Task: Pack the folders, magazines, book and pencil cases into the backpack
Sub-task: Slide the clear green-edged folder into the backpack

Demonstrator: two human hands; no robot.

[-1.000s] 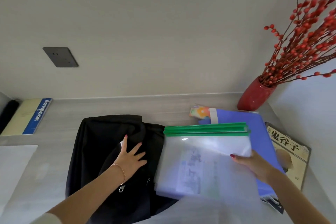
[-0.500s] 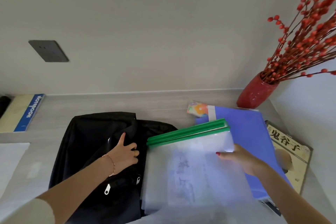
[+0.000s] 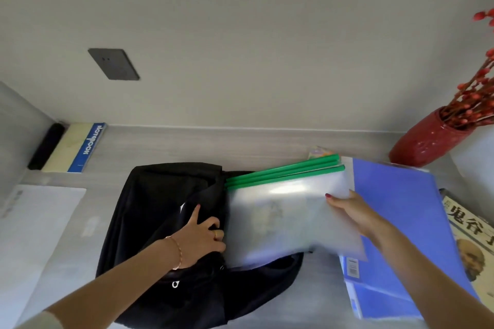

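A black backpack (image 3: 160, 195) lies flat on the desk. My left hand (image 3: 203, 232) grips the edge of its opening, fingers curled round the fabric. My right hand (image 3: 350, 211) holds a stack of clear folders with green spines (image 3: 283, 211) by their right edge, tilted, with their left side over the backpack's opening. To the right lie blue folders (image 3: 401, 227) on the desk, and a book with a portrait cover (image 3: 470, 243) beside them. A colourful item (image 3: 319, 153) peeks out behind the green spines.
A red vase (image 3: 425, 141) with red berry branches stands at the back right corner. A notebook with a blue spine (image 3: 77, 148) and a black object (image 3: 45, 147) lie at the back left. A white sheet (image 3: 40, 222) lies left of the backpack.
My right hand has carried the clear folders leftward onto the backpack. My left hand went from lying flat on the bag to gripping the edge of its opening.
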